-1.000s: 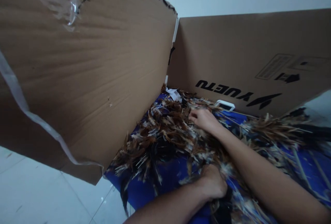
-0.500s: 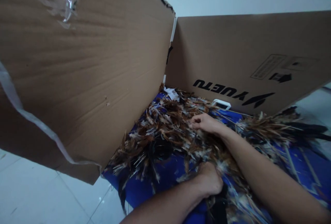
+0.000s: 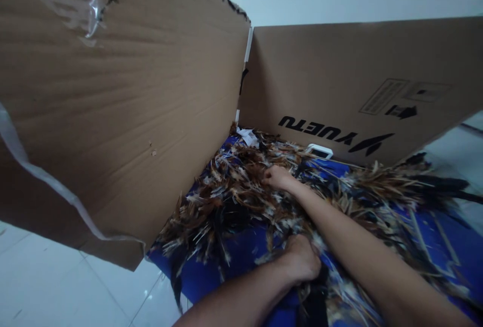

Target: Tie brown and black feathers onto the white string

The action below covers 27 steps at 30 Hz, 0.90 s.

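Observation:
A thick heap of loose brown, white and black feathers spreads over a blue surface. My right hand reaches into the middle of the heap with its fingers drawn together in a pinch. What lies between those fingertips is too small to tell. Nearer to me, my left hand is closed in a fist around feathers; pale tips show beside it, and its fingers are mostly hidden. Black feathers are just below that fist.
Tall cardboard panels wall in the heap: one on the left, one at the back with upside-down lettering. By the back panel lie a small white device and a crumpled white scrap. Long dark feathers lie at right. Pale tiled floor shows lower left.
My right hand has moved a little left and its fingers have closed together in the feathers. My left fist stays nearly in place. The view has shifted slightly.

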Tool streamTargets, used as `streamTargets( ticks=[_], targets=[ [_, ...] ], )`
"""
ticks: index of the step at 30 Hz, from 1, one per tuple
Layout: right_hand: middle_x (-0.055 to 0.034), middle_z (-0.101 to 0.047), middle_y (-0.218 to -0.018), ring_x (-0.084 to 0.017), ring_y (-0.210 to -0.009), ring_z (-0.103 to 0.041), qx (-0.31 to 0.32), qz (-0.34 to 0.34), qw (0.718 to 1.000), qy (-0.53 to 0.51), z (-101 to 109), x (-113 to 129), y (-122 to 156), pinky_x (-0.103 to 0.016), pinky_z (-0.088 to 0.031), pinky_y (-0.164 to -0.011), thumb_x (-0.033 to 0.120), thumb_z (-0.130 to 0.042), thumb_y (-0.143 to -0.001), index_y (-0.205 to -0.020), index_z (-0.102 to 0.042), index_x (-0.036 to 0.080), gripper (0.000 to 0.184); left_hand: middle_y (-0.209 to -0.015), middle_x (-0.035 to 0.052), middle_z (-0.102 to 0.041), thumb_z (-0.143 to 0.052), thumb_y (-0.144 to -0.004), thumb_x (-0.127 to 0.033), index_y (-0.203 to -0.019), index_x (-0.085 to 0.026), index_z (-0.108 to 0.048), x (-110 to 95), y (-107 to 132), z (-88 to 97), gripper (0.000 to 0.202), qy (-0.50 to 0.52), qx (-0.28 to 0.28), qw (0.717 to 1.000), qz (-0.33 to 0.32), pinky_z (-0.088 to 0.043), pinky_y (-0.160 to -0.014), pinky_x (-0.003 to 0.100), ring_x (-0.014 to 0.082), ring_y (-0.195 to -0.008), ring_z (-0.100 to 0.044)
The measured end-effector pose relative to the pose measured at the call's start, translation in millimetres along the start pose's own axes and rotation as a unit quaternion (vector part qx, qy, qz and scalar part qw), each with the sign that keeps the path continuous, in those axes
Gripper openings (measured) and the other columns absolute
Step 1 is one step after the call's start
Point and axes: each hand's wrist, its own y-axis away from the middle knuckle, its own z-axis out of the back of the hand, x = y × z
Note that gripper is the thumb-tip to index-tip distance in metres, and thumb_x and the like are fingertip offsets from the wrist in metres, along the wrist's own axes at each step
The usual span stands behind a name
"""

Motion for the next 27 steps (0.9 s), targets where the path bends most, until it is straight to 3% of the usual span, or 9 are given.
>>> streamTargets(
  ticks=[3, 6, 9, 11, 14, 18, 23, 27],
  targets=[
    [-0.0003, -0.065, -0.066, -0.016, -0.069, -0.06, -0.026, -0.003, 0.999, -0.018, 5, -4, -1, -0.022, -0.04, -0.059, 0.029, -0.061, -0.07, -0.068, -0.069, 0.019, 0.013, -0.069, 0.0081, -0.062, -0.054, -0.077, -0.03, -0.084, -0.014, -0.065, -2, 1, 1.0, 0.02, -0.045, -0.006, 0.999, 0.014, -0.041, -0.065, 0.028, 0.0204, -0.067, -0.056],
    [0.0001, -0.064, -0.066, -0.015, -0.065, -0.057, -0.059, -0.019, 0.99, -0.125, 22, -12, 7, -0.023, -0.041, -0.057, 0.035, -0.062, -0.068, -0.071, -0.067, 0.016, 0.019, -0.069, 0.0083, -0.062, -0.052, -0.078, -0.03, -0.087, -0.013, -0.065, -6, 4, 2.9, 0.023, -0.074, -0.005, 0.997, 0.02, -0.04, -0.061, 0.027, 0.0185, -0.062, -0.055],
    [0.0006, -0.06, -0.06, -0.012, -0.055, -0.052, -0.072, -0.019, 0.95, -0.302, 41, -19, 24, -0.023, -0.04, -0.052, 0.033, -0.067, -0.061, -0.07, -0.065, 0.015, 0.021, -0.073, 0.009, -0.062, -0.049, -0.08, -0.029, -0.089, -0.012, -0.064, -8, 7, 5.0, 0.025, -0.083, -0.001, 0.997, 0.008, -0.039, -0.06, 0.026, 0.0175, -0.062, -0.053],
    [0.001, -0.057, -0.057, -0.011, -0.05, -0.047, -0.089, -0.014, 0.93, -0.356, 52, -23, 40, -0.023, -0.037, -0.048, 0.035, -0.068, -0.058, -0.069, -0.063, 0.014, 0.024, -0.076, 0.0095, -0.062, -0.046, -0.082, -0.028, -0.089, -0.011, -0.064, -8, 7, 5.3, 0.026, -0.09, 0.0, 0.996, 0.001, -0.038, -0.059, 0.026, 0.0173, -0.064, -0.052],
    [0.0009, -0.056, -0.056, -0.01, -0.048, -0.043, -0.132, -0.03, 0.918, -0.374, 66, -29, 69, -0.023, -0.034, -0.045, 0.041, -0.07, -0.056, -0.068, -0.062, 0.015, 0.03, -0.077, 0.009, -0.061, -0.042, -0.085, -0.027, -0.086, -0.012, -0.063, -5, 5, 3.5, 0.027, -0.087, -0.001, 0.996, -0.007, -0.038, -0.061, 0.025, 0.0163, -0.065, -0.051],
    [-0.001, -0.059, -0.061, -0.012, -0.053, -0.049, -0.172, -0.027, 0.916, -0.361, 75, -40, 114, -0.024, -0.039, -0.05, 0.047, -0.071, -0.056, -0.069, -0.062, 0.016, 0.035, -0.071, 0.0064, -0.058, -0.039, -0.086, -0.027, -0.079, -0.013, -0.06, 3, -1, -1.0, 0.027, -0.079, -0.008, 0.996, -0.035, -0.037, -0.062, 0.025, 0.0145, -0.062, -0.048],
    [-0.0008, -0.06, -0.057, -0.013, -0.047, -0.049, -0.149, -0.021, 0.927, -0.343, 59, -54, 162, -0.024, -0.039, -0.046, 0.053, -0.063, -0.068, -0.079, -0.064, 0.018, 0.037, -0.068, 0.0038, -0.057, -0.037, -0.088, -0.03, -0.08, -0.015, -0.059, 10, -4, -3.7, 0.028, -0.075, -0.007, 0.996, -0.056, -0.039, -0.064, 0.024, 0.0143, -0.064, -0.05],
    [-0.0019, -0.062, -0.059, -0.014, -0.05, -0.053, -0.172, -0.033, 0.929, -0.326, 49, -63, 171, -0.025, -0.041, -0.048, 0.053, -0.063, -0.068, -0.078, -0.066, 0.017, 0.037, -0.071, 0.0046, -0.059, -0.038, -0.088, -0.031, -0.082, -0.015, -0.059, 11, -4, -2.9, 0.028, -0.081, -0.006, 0.995, -0.064, -0.04, -0.067, 0.025, 0.0157, -0.07, -0.052]
  ],
)
